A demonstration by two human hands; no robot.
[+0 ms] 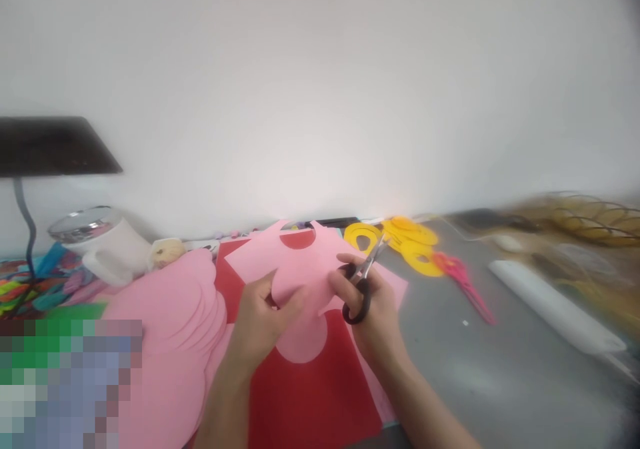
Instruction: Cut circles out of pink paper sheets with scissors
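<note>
My left hand (267,312) pinches a pink paper piece (303,342) with rounded, curved edges between thumb and fingers. Black-handled scissors (359,295) hang from my right hand (373,312), fingers through the loops, with the blades pointing up and away to the right. The fingertips of my right hand also touch the pink piece's right side. Beneath lies a red sheet (313,405). Behind my hands is a larger pink sheet (255,259) with curved cut-outs. To the left of my left hand sits a fanned stack of pink rounded cut-outs (165,309).
Yellow ring-shaped cut-outs (423,259) and pink scissors (465,285) lie to the right on the grey table (465,375). Further right are a long white object (555,309) and a dark wire basket (600,219). A white mug (117,245) with a shiny lid stands at left.
</note>
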